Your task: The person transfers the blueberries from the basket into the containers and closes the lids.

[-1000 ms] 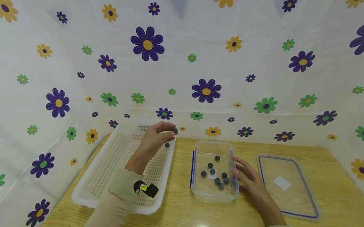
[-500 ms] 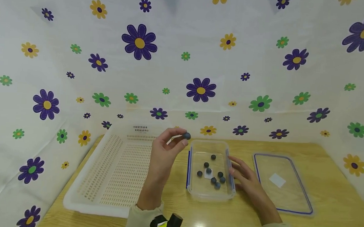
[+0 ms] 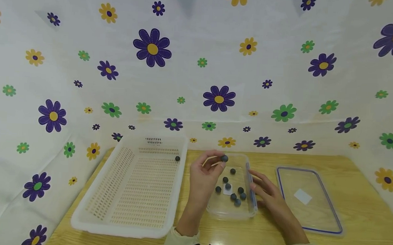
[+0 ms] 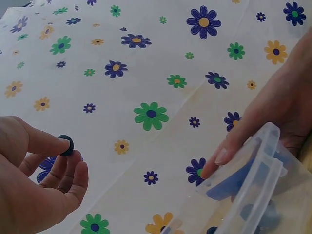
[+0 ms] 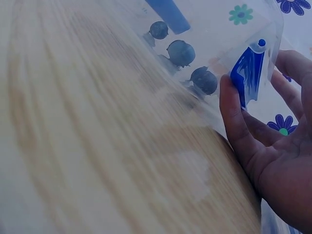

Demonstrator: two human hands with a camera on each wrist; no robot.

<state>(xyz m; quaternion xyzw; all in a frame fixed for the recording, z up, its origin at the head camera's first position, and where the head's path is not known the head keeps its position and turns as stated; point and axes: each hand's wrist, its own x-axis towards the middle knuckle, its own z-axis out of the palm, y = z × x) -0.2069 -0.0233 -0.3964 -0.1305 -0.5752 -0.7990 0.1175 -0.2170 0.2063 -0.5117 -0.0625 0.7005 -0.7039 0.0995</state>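
In the head view my left hand (image 3: 204, 177) pinches a blueberry (image 3: 224, 158) between thumb and fingertips, above the back left part of a clear plastic food container (image 3: 232, 213). The left wrist view shows this blueberry (image 4: 66, 145) at the fingertips too. Several blueberries (image 3: 237, 202) lie apart or touching on the container's floor. My right hand (image 3: 272, 199) rests against the container's right wall from outside, its fingers fairly straight. In the right wrist view its thumb touches the wall beside a blue clip (image 5: 248, 73). My left hand hides the container's left wall.
A white perforated basket (image 3: 77, 219) stands on the left, with one blueberry (image 3: 177, 158) near its back right corner. At the right lies the clear lid (image 3: 324, 212) with a blue seal. A flowered cloth (image 3: 185, 74) hangs behind the wooden table (image 3: 370, 217).
My left hand has carried the blueberry rightward from the basket to over the container. The right hand stays at the container's side. The head view has shifted slightly.
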